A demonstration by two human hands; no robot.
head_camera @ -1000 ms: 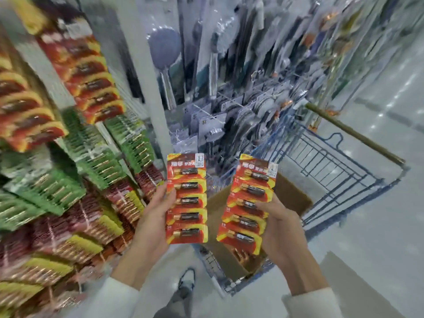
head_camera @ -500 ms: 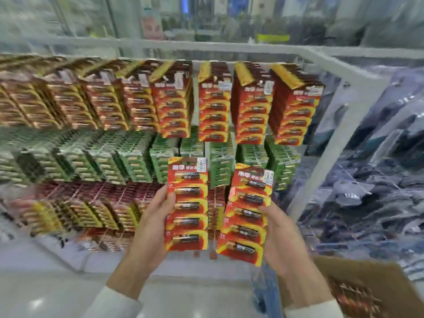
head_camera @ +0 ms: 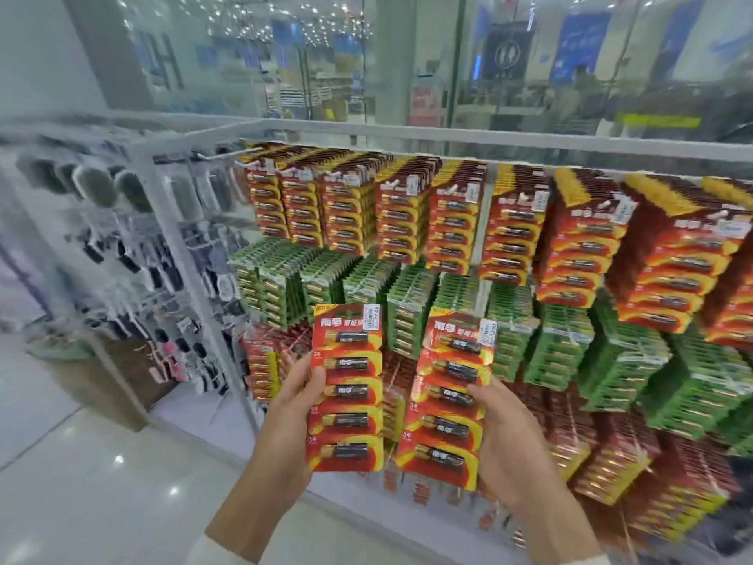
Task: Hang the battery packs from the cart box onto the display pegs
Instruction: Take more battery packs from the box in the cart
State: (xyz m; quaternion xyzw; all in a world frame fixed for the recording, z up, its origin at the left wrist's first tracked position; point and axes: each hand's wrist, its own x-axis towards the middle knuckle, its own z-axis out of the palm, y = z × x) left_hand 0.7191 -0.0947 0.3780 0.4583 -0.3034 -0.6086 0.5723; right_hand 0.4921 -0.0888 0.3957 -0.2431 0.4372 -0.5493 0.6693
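Left pack [head_camera: 346, 387] & right pack [head_camera: 448, 397]: white "南孚" at top edge, repeated on each battery [head_camera: 351, 364]; "5号" by left edge. Price sticker [head_camera: 487, 331], right pack's top-right corner: approx. "12.80".

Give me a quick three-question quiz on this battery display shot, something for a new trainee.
1. True or false: only the left hand holds a battery pack.
2. What colour is the middle row of hanging packs? A blue, B green, C white.
3. Fill in: each held pack shows ___ batteries.

Key: 1 false, the right hand grips a second pack. 2 B. 3 five.
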